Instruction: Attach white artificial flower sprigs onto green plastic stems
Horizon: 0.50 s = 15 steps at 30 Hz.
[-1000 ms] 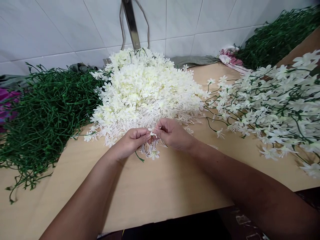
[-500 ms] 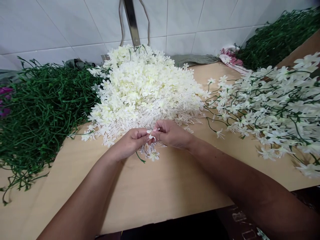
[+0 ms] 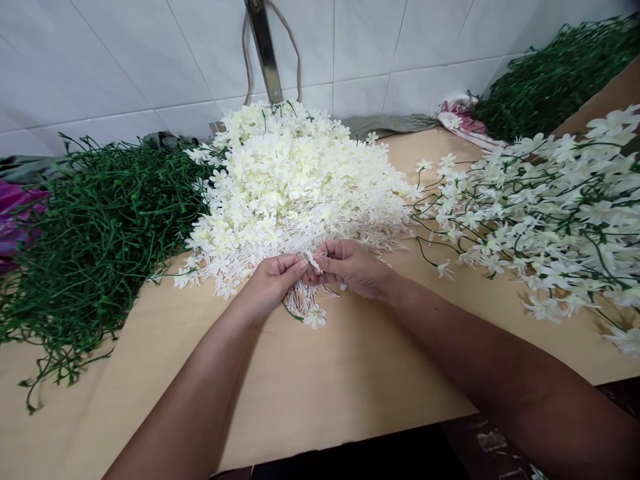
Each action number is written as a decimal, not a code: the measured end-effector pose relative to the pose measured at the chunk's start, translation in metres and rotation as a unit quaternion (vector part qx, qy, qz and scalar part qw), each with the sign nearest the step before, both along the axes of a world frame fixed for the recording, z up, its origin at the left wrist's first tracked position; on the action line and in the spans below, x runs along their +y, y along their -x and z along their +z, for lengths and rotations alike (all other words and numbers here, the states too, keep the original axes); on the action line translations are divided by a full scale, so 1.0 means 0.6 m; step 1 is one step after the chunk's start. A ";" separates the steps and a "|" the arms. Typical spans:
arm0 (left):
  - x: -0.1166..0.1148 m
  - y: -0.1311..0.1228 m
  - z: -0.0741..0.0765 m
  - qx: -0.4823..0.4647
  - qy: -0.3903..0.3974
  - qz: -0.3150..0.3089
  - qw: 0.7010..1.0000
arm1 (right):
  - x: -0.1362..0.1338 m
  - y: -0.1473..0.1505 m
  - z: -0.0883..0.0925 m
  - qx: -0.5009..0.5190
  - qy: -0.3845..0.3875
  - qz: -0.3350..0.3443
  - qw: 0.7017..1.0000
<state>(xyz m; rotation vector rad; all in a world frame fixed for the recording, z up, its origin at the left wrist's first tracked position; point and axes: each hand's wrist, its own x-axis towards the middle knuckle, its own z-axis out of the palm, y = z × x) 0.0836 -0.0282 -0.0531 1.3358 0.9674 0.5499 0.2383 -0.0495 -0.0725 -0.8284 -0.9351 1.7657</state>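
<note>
My left hand [image 3: 277, 279] and my right hand [image 3: 350, 265] meet just in front of a heap of white artificial flower heads [image 3: 300, 167]. Between their fingertips is a small white flower [image 3: 314, 262], seen nearly edge-on, which my right thumb and fingers pinch. My left thumb and forefinger are closed against the flower's other side. A thin green plastic stem [image 3: 293, 313] curves out from below my left hand; its upper part is hidden by the fingers. Another white flower [image 3: 315, 317] lies on the cardboard right below the hands.
Loose green stems [image 3: 110, 220] are piled at the left, near a pink-purple bag [image 3: 20, 220]. Stemmed white flowers [image 3: 540, 220] spread over the right side. More green stems [image 3: 555, 77] lie back right beside a crumpled cloth [image 3: 465, 117]. Cardboard [image 3: 350, 393] covers the table before a tiled wall.
The flower between my fingertips has turned from showing its petals to nearly edge-on. My hands stay close together. The whole view has shifted slightly.
</note>
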 end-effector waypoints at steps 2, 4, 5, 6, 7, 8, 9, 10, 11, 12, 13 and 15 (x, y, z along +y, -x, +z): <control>0.000 0.000 -0.003 -0.006 -0.014 0.006 1.000 | 0.001 0.001 0.000 -0.004 0.011 -0.005 1.000; 0.001 0.000 -0.004 -0.004 -0.020 0.016 1.000 | 0.001 0.003 0.002 -0.010 0.019 -0.015 1.000; 0.002 0.001 -0.004 -0.003 -0.019 0.018 1.000 | 0.001 0.004 0.003 -0.010 0.021 -0.018 1.000; 0.002 0.001 -0.004 -0.003 -0.017 0.017 1.000 | 0.001 0.004 0.004 -0.009 0.023 -0.021 0.999; 0.001 0.001 -0.004 -0.002 -0.015 0.014 1.000 | 0.000 0.005 0.005 -0.007 0.024 -0.022 0.999; 0.001 0.001 -0.004 -0.001 -0.013 0.011 1.000 | 0.000 0.005 0.005 -0.007 0.026 -0.022 0.999; 0.001 0.001 -0.004 0.001 -0.012 0.010 1.000 | -0.001 0.006 0.006 -0.008 0.028 -0.022 0.999; 0.000 0.001 -0.004 0.003 -0.012 0.011 1.000 | -0.001 0.006 0.006 -0.010 0.030 -0.023 0.999; -0.001 0.001 -0.004 0.007 -0.012 0.013 1.000 | -0.002 0.007 0.007 -0.013 0.030 -0.025 0.999; -0.001 0.001 -0.004 0.010 -0.013 0.015 1.000 | -0.003 0.008 0.007 -0.017 0.030 -0.030 0.999; -0.001 0.001 -0.005 0.012 -0.014 0.016 1.000 | -0.003 0.009 0.007 -0.021 0.028 -0.038 0.999; -0.002 0.001 -0.006 0.008 -0.017 0.017 1.000 | -0.005 0.012 0.008 -0.030 0.023 -0.055 0.998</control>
